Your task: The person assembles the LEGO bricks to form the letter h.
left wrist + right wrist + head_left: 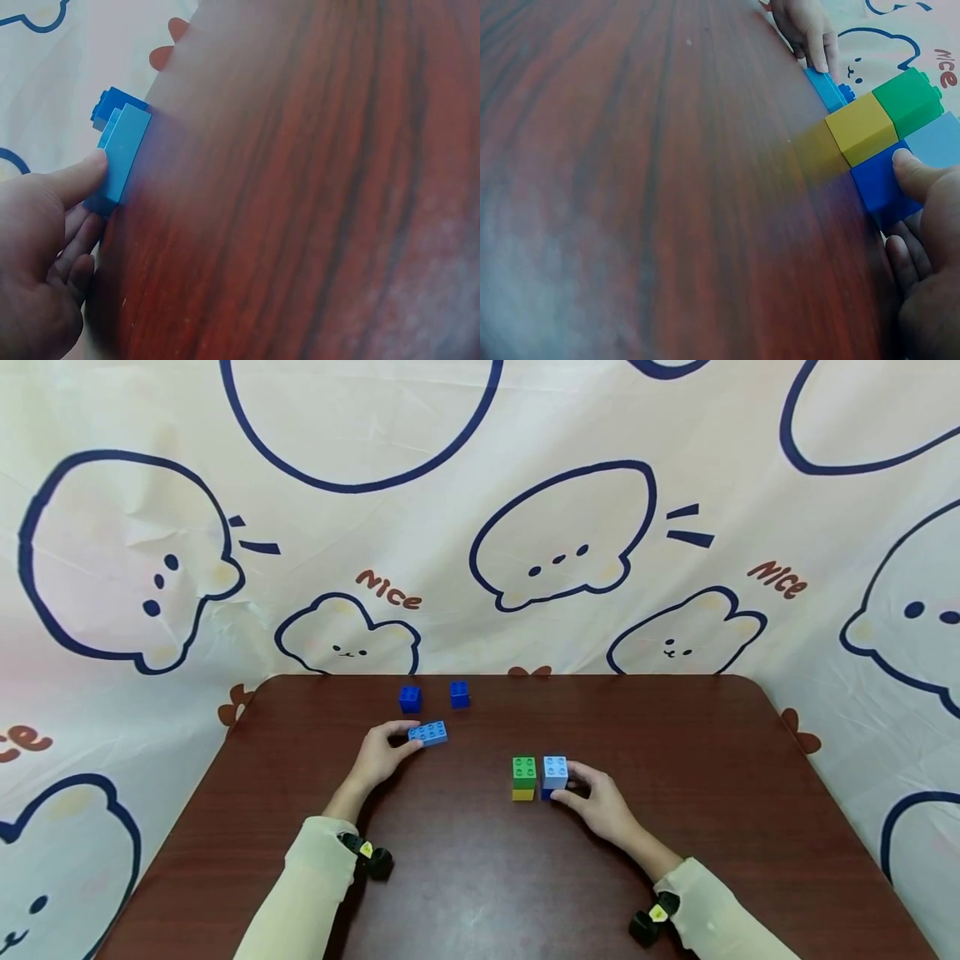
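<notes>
My left hand [379,755] pinches one end of a long medium-blue building brick [428,733], studs up, between thumb and fingers. In the left wrist view, the thumb lies along the side of this brick [129,154]. My right hand [604,802] grips a two-brick stack with a light blue brick [555,772] on top and a dark blue brick [881,184] below. In the right wrist view its thumb presses the dark blue brick. Just left of that stack stands another, a green brick [524,772] on a yellow brick [522,795].
Two small dark blue bricks, one on the left [410,699] and one on the right [459,695], sit near the far edge of the brown table [465,877]. A patterned cloth [450,543] hangs behind and beside the table.
</notes>
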The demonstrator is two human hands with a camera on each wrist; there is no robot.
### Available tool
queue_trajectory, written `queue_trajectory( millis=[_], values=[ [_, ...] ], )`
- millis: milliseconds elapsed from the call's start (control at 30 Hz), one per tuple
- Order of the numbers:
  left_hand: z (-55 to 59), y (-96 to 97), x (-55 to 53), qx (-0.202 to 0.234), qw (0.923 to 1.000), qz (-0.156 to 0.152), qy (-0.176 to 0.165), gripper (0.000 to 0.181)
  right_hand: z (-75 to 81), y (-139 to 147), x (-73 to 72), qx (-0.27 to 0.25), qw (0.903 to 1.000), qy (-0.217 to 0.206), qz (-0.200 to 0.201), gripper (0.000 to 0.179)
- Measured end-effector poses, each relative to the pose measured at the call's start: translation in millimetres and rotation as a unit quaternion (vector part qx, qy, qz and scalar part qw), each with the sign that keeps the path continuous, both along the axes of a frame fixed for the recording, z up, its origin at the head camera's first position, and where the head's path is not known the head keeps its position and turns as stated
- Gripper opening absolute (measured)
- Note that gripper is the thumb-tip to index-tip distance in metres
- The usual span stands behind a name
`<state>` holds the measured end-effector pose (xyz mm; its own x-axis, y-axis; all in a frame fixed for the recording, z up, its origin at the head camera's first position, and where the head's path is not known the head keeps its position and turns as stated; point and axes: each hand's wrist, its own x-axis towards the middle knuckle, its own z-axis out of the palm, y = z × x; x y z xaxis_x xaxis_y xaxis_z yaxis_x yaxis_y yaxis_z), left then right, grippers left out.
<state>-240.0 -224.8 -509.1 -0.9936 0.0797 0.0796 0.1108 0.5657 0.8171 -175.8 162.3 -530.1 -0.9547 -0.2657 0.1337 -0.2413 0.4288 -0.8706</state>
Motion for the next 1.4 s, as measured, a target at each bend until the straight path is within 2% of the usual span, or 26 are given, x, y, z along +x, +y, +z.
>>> queue_trajectory(
  millis=[433, 733, 1167, 1400],
  values=[
    [0.6, -0.9, 5.1, 0.005, 0.9999, 0.003, -0.015, 0.036, -1.9, -1, 1.6, -0.005, 1.0, -0.001, 0.004, 0.045],
    [4.3, -3.9, 10.4, 0.014, 0.9999, 0.001, -0.007, 0.035, -2.2, -1, 2.4, 0.0, 1.0, -0.003, 0.0, 0.045],
    [16.1, 4.8, 22.8, 0.018, 0.9998, -0.012, -0.002, 0.033, -2.6, -1, 1.6, -0.006, 1.0, -0.006, -0.001, 0.045],
    [24.6, 11.5, 26.1, 0.022, 0.9993, -0.025, 0.016, 0.033, -1.4, -1, 1.3, -0.009, 1.0, 0.001, 0.0, 0.045]
  ],
)
